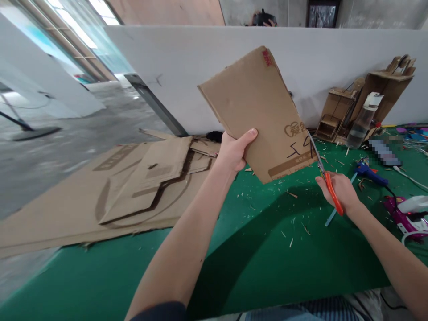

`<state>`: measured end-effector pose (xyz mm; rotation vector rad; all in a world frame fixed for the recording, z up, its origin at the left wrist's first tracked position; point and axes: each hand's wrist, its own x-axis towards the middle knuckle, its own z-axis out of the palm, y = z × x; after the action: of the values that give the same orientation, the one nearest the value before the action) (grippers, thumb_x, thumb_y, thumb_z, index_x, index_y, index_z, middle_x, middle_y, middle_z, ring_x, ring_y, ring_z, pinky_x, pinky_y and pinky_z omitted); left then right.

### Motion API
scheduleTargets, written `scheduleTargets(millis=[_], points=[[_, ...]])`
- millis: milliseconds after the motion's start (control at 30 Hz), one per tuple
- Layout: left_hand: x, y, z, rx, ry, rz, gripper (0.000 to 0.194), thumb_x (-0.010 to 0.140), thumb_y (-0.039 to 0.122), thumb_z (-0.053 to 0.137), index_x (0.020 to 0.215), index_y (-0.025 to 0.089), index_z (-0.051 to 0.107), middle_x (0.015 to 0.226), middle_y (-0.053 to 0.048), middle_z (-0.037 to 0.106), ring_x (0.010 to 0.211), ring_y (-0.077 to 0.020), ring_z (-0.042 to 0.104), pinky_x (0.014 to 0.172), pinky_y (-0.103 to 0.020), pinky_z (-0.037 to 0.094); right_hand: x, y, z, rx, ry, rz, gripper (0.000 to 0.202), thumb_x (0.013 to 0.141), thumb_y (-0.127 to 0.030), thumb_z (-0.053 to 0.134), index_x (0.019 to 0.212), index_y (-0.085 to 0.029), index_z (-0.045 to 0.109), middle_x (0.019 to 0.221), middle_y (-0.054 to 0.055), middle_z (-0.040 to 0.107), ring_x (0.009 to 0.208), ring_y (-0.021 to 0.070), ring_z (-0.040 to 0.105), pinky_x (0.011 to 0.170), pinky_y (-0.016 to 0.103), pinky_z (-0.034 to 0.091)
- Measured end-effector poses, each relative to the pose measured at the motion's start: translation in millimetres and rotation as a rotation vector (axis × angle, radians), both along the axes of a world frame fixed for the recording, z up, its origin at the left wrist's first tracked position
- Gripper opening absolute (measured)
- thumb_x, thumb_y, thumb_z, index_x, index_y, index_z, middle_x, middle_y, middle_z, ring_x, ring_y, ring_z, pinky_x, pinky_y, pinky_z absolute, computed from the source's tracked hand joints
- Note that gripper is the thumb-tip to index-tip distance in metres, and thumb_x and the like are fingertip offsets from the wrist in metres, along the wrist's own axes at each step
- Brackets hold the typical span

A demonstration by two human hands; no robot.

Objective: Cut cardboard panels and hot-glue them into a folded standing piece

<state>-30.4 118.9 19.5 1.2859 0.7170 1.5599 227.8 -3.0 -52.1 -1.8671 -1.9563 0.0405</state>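
A brown piece of cardboard (249,107) is held up, tilted, over the green tabletop (254,245). My left hand (236,149) grips its lower left edge, thumb across the front face and the other fingers hidden behind. Printed marks and handwritten strokes show near its lower right corner. Orange-handled scissors (332,194) are in my right hand (341,191), whose fingers close around the handles. Their blades meet the cardboard's right edge near that corner; how far they have cut in, I cannot tell.
Larger cardboard sheets (76,191) overhang the table's left side. At the right are a clear bottle (359,125), cardboard constructions (377,91), a blue glue gun (371,173), a phone (384,152) and a purple-and-white device (408,216). A white partition (174,67) rises behind. Scraps litter the tabletop.
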Motion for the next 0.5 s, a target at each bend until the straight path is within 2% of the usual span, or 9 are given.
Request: scheduleTargets(millis=[167,267,400,500], points=[[12.3,-3.6,-6.3,-0.069,0.074,-0.046,0.050,0.049,0.034,0.087,0.091,0.016,0.067,0.097,-0.011,0.073,0.088,-0.0287,0.070,0.079,-0.043,0.060,-2.0,1.4,0.8,0.028,0.197,-0.015,0.052,0.094,-0.059,0.026,0.060,-0.024,0.041,0.055,0.005,0.055,0.052,0.0197,0.054,0.054,0.030,0.036],[9.0,0.1,-5.8,-0.069,0.050,-0.024,0.049,0.051,0.033,0.086,0.092,0.016,0.067,0.098,-0.011,0.073,0.088,-0.0283,0.070,0.080,-0.043,0.060,2.3,3.4,1.8,0.070,0.255,-0.044,0.054,0.092,-0.064,0.030,0.056,-0.025,0.036,0.049,0.004,0.051,0.048,0.0185,0.051,0.053,0.031,0.036],[-20.0,10.6,1.1,-0.071,0.091,-0.002,0.048,0.054,0.033,0.085,0.096,0.017,0.068,0.099,-0.012,0.073,0.090,-0.0312,0.070,0.080,-0.045,0.060,5.3,6.5,-0.8,0.035,0.398,-0.071,0.057,0.091,-0.066,0.028,0.055,-0.024,0.040,0.048,0.004,0.054,0.047,0.0179,0.053,0.053,0.030,0.040],[-50.0,16.6,6.4,-0.131,0.319,-0.148,0.047,0.052,0.030,0.087,0.094,0.018,0.071,0.096,-0.014,0.074,0.088,-0.0339,0.071,0.073,-0.044,0.062,4.3,10.3,-5.9,0.001,0.488,-0.078,0.058,0.088,-0.069,0.033,0.059,-0.022,0.050,0.055,0.006,0.061,0.052,0.0194,0.059,0.055,0.029,0.044]])
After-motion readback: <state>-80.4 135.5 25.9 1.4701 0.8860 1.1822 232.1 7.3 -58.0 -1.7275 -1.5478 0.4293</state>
